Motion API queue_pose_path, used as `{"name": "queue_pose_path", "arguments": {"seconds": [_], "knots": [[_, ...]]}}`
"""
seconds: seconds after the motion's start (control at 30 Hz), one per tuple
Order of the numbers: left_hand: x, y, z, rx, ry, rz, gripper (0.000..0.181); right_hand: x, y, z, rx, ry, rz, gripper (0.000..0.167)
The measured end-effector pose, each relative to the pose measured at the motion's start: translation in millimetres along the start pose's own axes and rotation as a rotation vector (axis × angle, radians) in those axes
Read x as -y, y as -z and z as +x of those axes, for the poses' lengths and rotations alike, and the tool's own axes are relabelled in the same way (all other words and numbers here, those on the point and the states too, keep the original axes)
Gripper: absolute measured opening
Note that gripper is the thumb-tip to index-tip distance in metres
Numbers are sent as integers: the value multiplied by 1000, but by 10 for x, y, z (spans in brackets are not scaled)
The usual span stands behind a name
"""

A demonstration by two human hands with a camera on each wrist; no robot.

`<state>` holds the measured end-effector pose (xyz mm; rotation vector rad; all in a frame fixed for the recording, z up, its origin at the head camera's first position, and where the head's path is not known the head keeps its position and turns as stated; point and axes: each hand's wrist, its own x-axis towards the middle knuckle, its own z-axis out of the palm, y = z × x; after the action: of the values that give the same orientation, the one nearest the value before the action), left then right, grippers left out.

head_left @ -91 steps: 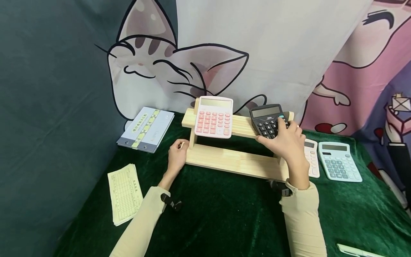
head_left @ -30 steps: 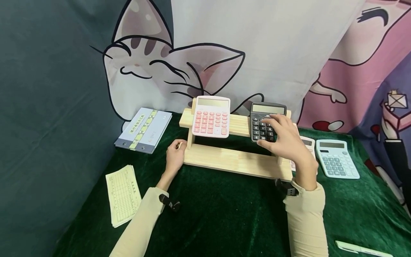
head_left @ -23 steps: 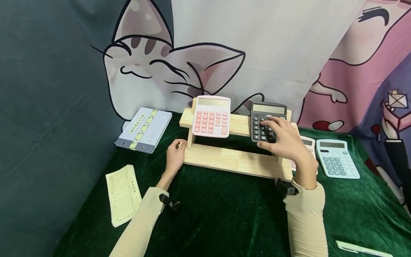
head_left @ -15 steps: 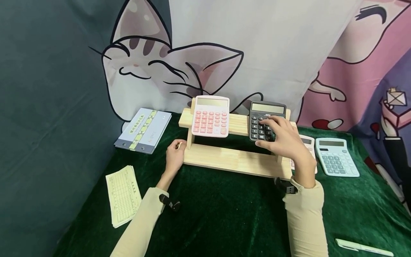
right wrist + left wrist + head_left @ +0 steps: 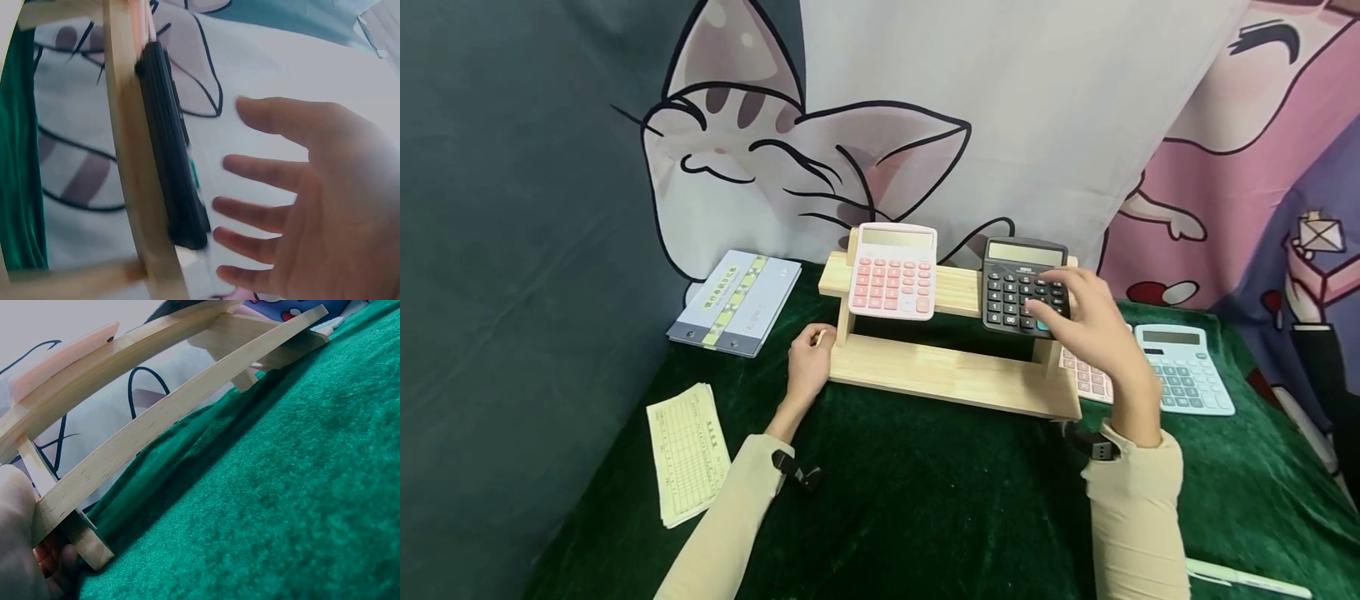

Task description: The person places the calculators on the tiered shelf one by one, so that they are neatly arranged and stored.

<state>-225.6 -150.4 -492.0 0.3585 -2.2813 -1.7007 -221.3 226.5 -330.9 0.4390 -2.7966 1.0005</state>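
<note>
A two-tier wooden stand [image 5: 955, 373] stands on the green cloth. My left hand [image 5: 809, 367] grips its left end; in the left wrist view the fingers [image 5: 57, 565] curl round the lower board. On the upper board lean a pink calculator [image 5: 893, 271] at the left and a black calculator [image 5: 1011, 292] at the right, both tilted, displays up. My right hand [image 5: 1097, 329] is over the black calculator's right side in the head view. The right wrist view shows its fingers [image 5: 256, 212] spread, apart from the calculator [image 5: 172, 150], holding nothing.
Behind the right forearm lie another pink calculator [image 5: 1086, 379] and a light blue calculator [image 5: 1191, 375]. A pale pen [image 5: 1247, 577] is at the front right. On the left are a grey-blue notebook [image 5: 737, 304] and a pad of printed slips [image 5: 688, 454]. Printed curtains hang behind.
The black calculator was crooked under the right hand earlier and now sits straighter on the upper board. The right hand has let it go and moved right. The left hand stays on the stand.
</note>
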Motion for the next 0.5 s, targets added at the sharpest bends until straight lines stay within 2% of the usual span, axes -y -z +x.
{"name": "queue_pose_path", "arguments": {"seconds": [0.1,0.23,0.5], "knots": [[-6,0,-6,-1,3,-5,25,-86,144,-58,-74,8,0,53],[-7,2,-6,6,4,-11,25,-254,344,-157,-145,22,-50,51],[-6,-10,6,6,3,-17,25,-667,696,-375,-154,-65,-130,63]]}}
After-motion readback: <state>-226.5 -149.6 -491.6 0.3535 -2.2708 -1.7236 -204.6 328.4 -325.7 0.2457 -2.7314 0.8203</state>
